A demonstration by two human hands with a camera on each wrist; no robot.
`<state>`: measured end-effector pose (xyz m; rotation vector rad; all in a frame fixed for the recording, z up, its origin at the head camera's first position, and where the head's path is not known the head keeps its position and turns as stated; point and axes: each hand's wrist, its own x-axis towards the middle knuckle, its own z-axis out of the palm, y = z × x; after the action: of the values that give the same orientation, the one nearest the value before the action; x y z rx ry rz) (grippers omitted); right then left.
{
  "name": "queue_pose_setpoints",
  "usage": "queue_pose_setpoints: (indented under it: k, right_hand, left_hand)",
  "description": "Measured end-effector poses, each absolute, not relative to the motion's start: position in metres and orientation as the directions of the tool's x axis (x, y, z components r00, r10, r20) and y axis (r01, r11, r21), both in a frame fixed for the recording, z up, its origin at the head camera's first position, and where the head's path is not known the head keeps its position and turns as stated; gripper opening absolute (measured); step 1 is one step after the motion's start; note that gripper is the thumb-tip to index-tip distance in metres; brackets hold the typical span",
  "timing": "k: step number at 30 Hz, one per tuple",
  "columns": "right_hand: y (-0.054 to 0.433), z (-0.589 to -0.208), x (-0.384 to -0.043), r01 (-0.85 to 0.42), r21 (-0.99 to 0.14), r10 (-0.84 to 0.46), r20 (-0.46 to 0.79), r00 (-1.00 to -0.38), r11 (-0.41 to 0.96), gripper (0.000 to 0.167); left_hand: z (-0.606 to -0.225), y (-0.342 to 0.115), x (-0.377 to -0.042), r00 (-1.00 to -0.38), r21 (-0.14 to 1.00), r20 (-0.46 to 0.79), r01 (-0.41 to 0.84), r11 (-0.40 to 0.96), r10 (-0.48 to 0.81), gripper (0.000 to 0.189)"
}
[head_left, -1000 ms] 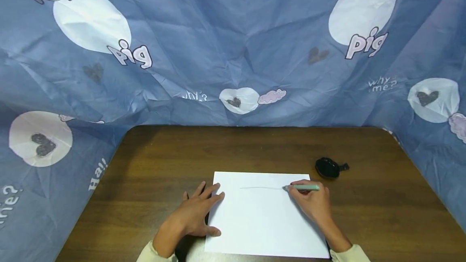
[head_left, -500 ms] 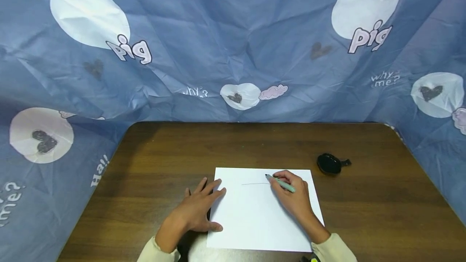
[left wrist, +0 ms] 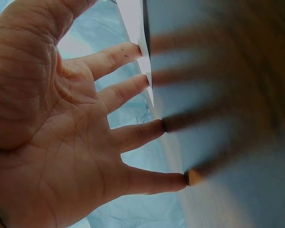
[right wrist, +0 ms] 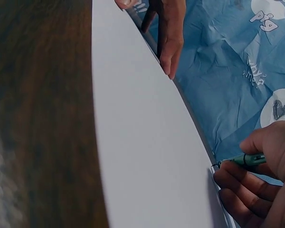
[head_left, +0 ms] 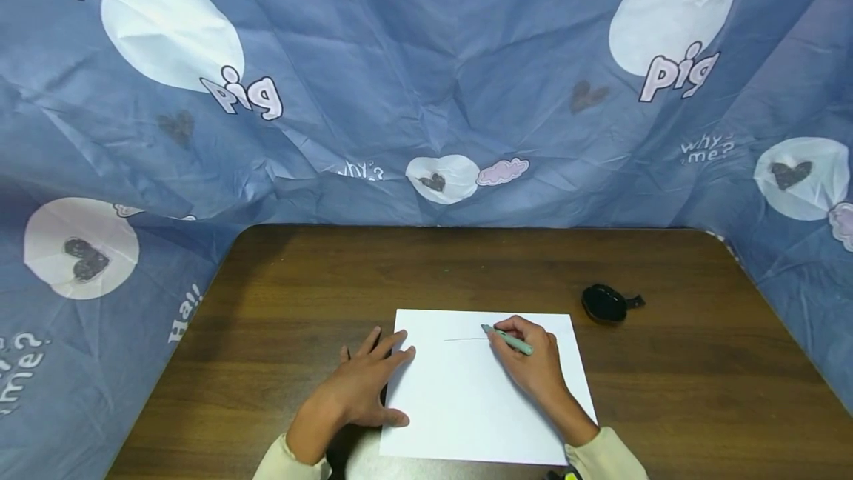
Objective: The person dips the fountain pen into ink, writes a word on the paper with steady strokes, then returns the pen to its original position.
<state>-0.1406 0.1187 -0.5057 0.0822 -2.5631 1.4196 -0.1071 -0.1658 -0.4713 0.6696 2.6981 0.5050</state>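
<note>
A sheet of white paper lies on the brown table, with a thin dark line drawn across its upper part. My right hand pinches a green pen between thumb and fingers. The pen's tip points up and left, just above the line, and the hand covers the line's right end. In the right wrist view the pen slants down to the paper's edge. My left hand is spread at the sheet's left edge, fingertips and thumb on the paper. The left wrist view shows its fingers extended and apart.
A small black pan-shaped dish with a short handle stands on the table, right of the paper's far corner. Behind the table hangs a blue printed cloth, which also runs along both sides.
My right hand has moved left from the line's right end, the pen turning so its tip points up and left. My left hand stays at the paper's edge. The head view shifts slightly.
</note>
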Motion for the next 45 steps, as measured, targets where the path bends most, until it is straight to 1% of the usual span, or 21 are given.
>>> queue_pose_setpoints:
  k: [22, 33, 39, 45]
  right_hand:
    - [0.12, -0.505, -0.135, -0.155, -0.834, 0.047, 0.211, -0.976, 0.529, 0.004]
    - [0.122, -0.509, -0.128, -0.166, -0.835, 0.039, 0.218, -0.975, 0.525, 0.004]
    - [0.122, -0.508, -0.126, -0.157, -0.85, 0.038, 0.203, -0.978, 0.503, 0.005]
    - [0.122, -0.507, -0.126, -0.142, -0.847, 0.048, 0.193, -0.98, 0.512, 0.004]
  left_hand:
    - [-0.473, -0.167, -0.108, -0.844, 0.409, -0.22, 0.375, 0.832, 0.489, 0.093]
    - [-0.473, -0.166, -0.107, -0.844, 0.399, -0.204, 0.391, 0.829, 0.497, 0.092]
    - [-0.472, -0.166, -0.107, -0.843, 0.397, -0.212, 0.388, 0.832, 0.494, 0.092]
    - [-0.471, -0.166, -0.107, -0.84, 0.387, -0.214, 0.395, 0.833, 0.498, 0.094]
